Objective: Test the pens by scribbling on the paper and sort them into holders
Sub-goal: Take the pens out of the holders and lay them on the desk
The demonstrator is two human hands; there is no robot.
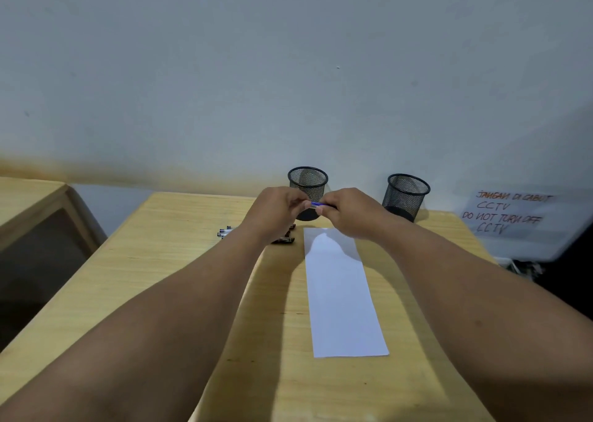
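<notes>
Both forearms reach over the tabletop (199,293) so that the left hand (276,210) and right hand (348,211) clamp opposite ends of a blue pen (316,203) above the blank paper strip (340,293), probably to uncap it, with spare pens (226,231) left and two mesh holders (308,184) behind.

My left hand (276,211) hides most of the pens (226,231) lying on the bench (179,261); I can't count them.
</notes>
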